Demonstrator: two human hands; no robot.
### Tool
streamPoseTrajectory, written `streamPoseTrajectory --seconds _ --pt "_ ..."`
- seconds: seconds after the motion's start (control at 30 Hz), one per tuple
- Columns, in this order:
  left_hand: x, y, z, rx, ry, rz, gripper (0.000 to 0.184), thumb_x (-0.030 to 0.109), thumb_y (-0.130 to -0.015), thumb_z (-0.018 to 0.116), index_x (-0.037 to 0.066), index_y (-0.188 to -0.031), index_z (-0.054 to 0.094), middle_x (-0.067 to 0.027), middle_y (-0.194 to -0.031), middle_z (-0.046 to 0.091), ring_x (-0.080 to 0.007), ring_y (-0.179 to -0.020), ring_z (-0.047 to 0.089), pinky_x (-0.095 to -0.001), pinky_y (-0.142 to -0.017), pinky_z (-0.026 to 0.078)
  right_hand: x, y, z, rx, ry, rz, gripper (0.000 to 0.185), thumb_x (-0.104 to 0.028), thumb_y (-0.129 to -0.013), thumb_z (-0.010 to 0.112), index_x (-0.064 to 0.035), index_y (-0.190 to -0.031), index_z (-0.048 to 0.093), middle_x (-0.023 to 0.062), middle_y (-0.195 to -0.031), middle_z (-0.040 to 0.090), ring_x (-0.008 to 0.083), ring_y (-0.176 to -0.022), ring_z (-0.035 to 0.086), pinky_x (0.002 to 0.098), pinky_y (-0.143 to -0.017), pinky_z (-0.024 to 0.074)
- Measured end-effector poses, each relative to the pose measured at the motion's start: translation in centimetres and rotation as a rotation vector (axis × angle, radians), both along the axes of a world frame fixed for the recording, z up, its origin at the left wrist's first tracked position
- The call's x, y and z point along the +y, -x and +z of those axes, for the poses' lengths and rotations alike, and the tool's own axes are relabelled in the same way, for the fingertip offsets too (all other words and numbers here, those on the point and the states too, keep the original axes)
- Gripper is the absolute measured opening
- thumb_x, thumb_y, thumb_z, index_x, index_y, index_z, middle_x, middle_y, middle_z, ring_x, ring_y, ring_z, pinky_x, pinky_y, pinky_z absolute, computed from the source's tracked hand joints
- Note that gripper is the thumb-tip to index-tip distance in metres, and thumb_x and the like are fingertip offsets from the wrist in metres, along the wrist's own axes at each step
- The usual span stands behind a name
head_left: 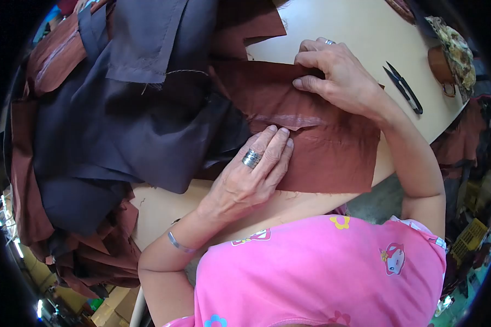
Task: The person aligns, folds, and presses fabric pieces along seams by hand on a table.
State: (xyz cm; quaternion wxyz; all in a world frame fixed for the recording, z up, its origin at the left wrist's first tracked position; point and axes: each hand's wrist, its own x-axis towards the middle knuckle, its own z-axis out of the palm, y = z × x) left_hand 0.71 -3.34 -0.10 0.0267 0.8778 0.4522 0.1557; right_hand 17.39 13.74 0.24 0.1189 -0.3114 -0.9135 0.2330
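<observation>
A piece of reddish-brown fabric (333, 158) lies in front of me, with a slit-like seam (289, 120) marked by pale lines across it. My left hand (259, 166), wearing a ring, rests on the fabric with its fingers stretched out and the fingertips at the seam's lower edge. Its thumb is hidden. At the fabric's upper edge my right hand (341, 76) is curled, thumb and fingers closed on the cloth. Dark grey fabric (131, 125) is bunched to the left and joins or overlaps the brown piece; I cannot tell which.
Black thread snips (403, 88) lie on the pale table (338, 22) at the right. Beyond them sits a brown round item with patterned cloth (454, 54). More brown fabric (103, 256) hangs over the table's left side. A yellow crate (469, 240) stands below at the right.
</observation>
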Motion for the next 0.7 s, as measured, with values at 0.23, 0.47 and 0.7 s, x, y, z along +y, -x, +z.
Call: streamPoseTrajectory --seconds 0.23,0.47,0.7 --pt "0.0 -0.1 0.2 0.023 0.004 0.001 0.042 0.005 -0.071 0.054 -0.007 -0.112 0.058 -0.0213 -0.122 0.052 -0.0344 -0.111 0.054 -0.0412 -0.094 0.047 -0.2 -0.1 -0.3 0.056 -0.061 0.024 0.026 -0.022 -0.077 0.066 -0.0009 -0.091 0.063 0.0108 -0.090 0.059 0.0293 -0.089 0.055 0.0405 -0.079 0.0426" --pt "-0.1 0.1 0.1 0.017 0.014 -0.014 0.041 0.006 -0.073 0.053 -0.006 -0.112 0.058 -0.0208 -0.122 0.053 -0.0349 -0.113 0.054 -0.0437 -0.096 0.045 0.0 -0.2 -1.1 0.124 -0.077 0.024 0.024 -0.022 -0.076 0.067 -0.0021 -0.089 0.065 0.0097 -0.091 0.060 0.0285 -0.092 0.058 0.0392 -0.081 0.0444" --pt "0.1 0.2 0.3 0.076 -0.019 -0.015 0.034 0.013 -0.079 0.050 -0.003 -0.109 0.056 -0.0204 -0.120 0.052 -0.0314 -0.113 0.053 -0.0436 -0.096 0.044 0.1 -0.2 -1.0 0.120 -0.070 0.041 0.025 -0.020 -0.076 0.067 -0.0004 -0.091 0.064 0.0115 -0.090 0.059 0.0308 -0.088 0.057 0.0403 -0.078 0.0441"
